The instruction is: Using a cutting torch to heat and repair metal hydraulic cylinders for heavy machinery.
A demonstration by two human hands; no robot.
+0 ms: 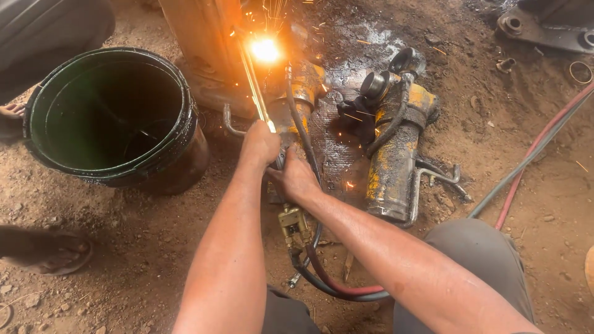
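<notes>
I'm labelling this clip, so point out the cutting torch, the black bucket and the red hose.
cutting torch (255, 86), head view, on its brass tube.
black bucket (185, 117), head view, on its right rim.
red hose (518, 179), head view, mid-length on the dirt.

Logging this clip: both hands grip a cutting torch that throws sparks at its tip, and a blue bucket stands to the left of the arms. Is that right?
One thing is off: the bucket is dark green, not blue, as the head view shows. The rest holds: the left hand and right hand both grip the cutting torch, with sparks at its tip.

Dirt floor (154, 247) with black bucket (111, 117), yellow hydraulic cylinder (396, 154), hoses (532, 154), scattered metal rings (580, 72).
</notes>
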